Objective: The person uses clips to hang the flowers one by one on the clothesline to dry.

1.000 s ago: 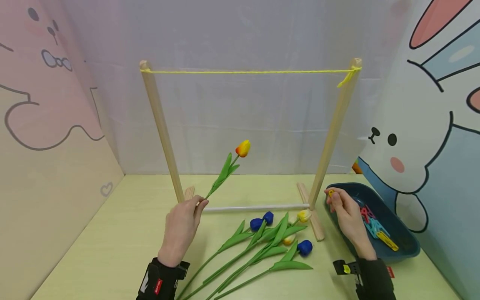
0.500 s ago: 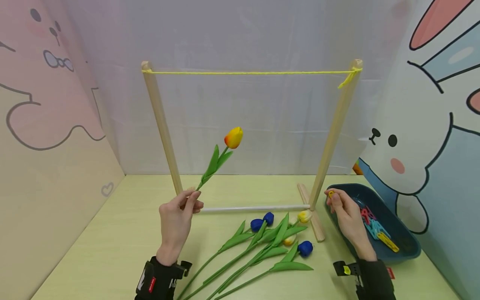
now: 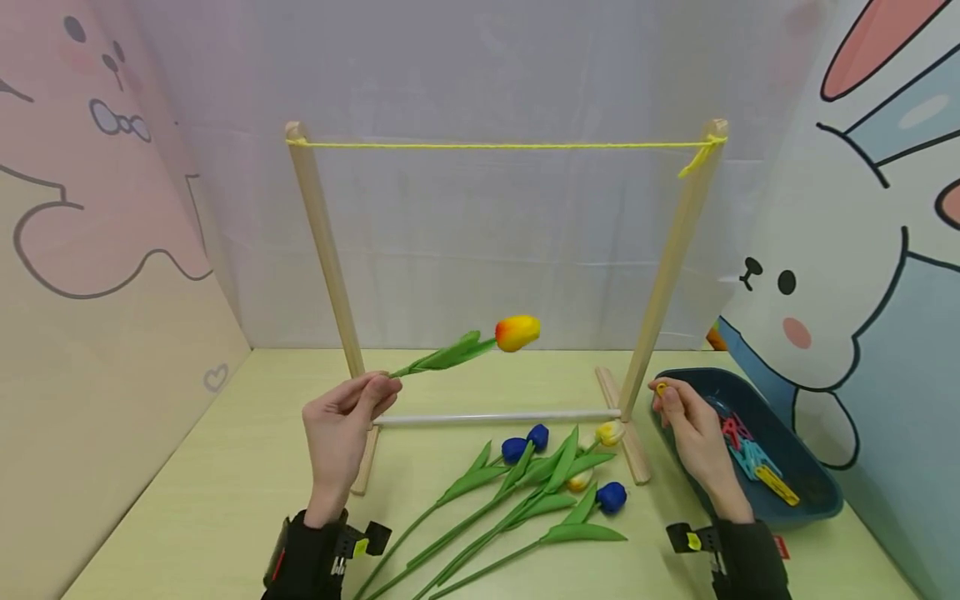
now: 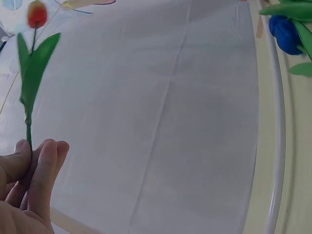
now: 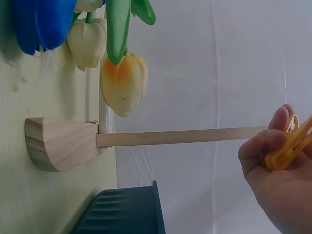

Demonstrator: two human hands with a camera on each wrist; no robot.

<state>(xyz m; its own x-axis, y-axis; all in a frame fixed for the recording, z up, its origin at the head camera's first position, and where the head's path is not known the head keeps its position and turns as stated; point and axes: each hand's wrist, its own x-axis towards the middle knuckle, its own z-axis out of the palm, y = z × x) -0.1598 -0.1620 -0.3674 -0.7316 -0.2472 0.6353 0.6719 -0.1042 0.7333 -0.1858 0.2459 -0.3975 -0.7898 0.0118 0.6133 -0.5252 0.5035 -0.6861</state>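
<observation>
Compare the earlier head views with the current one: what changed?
The left hand has shifted slightly leftward, and the orange-yellow tulip it pinches has tipped nearly horizontal, its bloom swinging down and to the right. Nothing was picked up or let go. Unchanged: the right hand holding the yellow clip, the tulips on the table, and the yellow string.

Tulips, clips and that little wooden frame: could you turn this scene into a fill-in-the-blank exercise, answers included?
1. The left hand pinches the red-and-yellow tulip by its ____.
2. The hand holding the yellow clip is the person's ____ one.
3. The cord strung between the wooden posts is coloured ____.
4. On the table, the tulip bloom nearest the person is ____.

Missing words: stem; right; yellow; blue.
</observation>
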